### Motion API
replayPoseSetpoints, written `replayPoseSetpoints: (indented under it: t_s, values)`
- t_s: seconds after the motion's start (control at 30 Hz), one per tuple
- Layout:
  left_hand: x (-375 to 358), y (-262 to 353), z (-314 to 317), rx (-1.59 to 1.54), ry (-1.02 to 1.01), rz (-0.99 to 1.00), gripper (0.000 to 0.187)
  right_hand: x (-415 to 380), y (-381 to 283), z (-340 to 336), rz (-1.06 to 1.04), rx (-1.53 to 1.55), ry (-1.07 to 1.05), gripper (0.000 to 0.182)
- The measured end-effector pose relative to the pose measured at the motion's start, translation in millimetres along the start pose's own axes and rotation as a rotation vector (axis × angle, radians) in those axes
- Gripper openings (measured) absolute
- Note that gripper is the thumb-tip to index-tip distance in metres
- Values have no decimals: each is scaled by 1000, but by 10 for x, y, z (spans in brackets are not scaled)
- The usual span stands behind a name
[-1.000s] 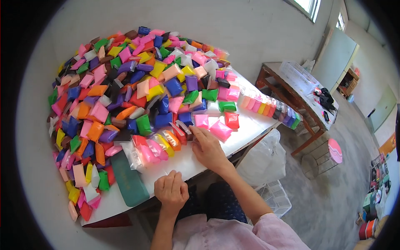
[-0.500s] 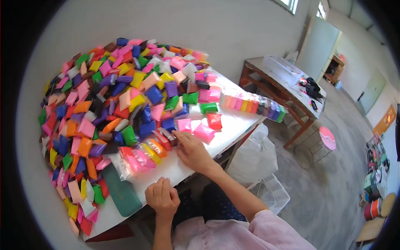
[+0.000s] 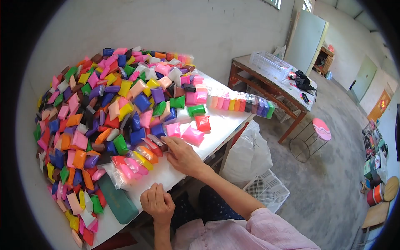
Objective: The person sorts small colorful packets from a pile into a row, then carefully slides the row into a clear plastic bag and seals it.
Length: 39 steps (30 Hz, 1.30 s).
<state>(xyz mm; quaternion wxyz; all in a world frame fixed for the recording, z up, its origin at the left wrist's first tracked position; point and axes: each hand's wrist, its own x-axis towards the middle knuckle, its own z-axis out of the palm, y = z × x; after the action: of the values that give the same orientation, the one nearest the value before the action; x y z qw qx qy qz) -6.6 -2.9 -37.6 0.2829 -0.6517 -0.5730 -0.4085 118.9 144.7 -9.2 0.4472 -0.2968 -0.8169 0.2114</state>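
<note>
A big heap of small coloured packets [image 3: 141, 102] covers the left of the white table [image 3: 227, 121]. At the heap's front edge, a clear bag [image 3: 114, 175] holds a row of pink, yellow, orange and red packets. My right hand [image 3: 183, 156] touches the far end of this row with its fingertips, by a dark brown packet; what the fingers grip is too small to tell. My left hand [image 3: 157, 203] is curled at the table's front edge, to the right of a green case [image 3: 118, 200], its fingers closed with nothing visible in them.
A filled clear bag of packets [image 3: 241, 104] lies at the table's right end. Below stand a white sack [image 3: 248, 154] and a white plastic basket [image 3: 268, 189]. Beyond are a wooden table [image 3: 266, 79] with a clear crate, and a pink-topped stool [image 3: 321, 128].
The whole view has shifted, so table and heap appear further left and slightly lower. Both hands keep nearly the same pose and place beside the row.
</note>
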Motion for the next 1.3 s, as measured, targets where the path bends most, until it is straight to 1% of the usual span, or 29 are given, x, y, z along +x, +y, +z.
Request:
replayPoseSetpoints:
  t_s: [0.43, 0.53, 0.73, 0.87, 1.0, 1.13, 1.23, 1.3]
  values:
    - [-2, 17, -13, -18, -1, -4, 22, 11, 11, 12, -21, 6, 26, 55]
    - [1, 19, -6, -35, 2, -5, 23, 36, -33, -37, 43, 23, -43, 49]
    - [-9, -5, 9, -14, 25, 10, 27, 79, 10, -3, -26, -5, -9, 49]
    - [-1, 4, 16, -15, 48, 6, 28, 102, 3, 11, 5, -32, 1, 44]
    - [-6, 9, 17, -12, 46, -6, 28, 140, -39, 1, -33, -141, 10, 41]
    - [-13, 6, 17, -13, 34, -18, 27, 133, -71, 11, 22, -179, 24, 31]
    - [7, 18, -10, -14, 23, -15, 26, 98, -52, 15, 40, -210, 94, 25]
    - [3, 20, -1, -3, 14, -6, 25, 75, -3, 59, -14, -284, 192, 22]
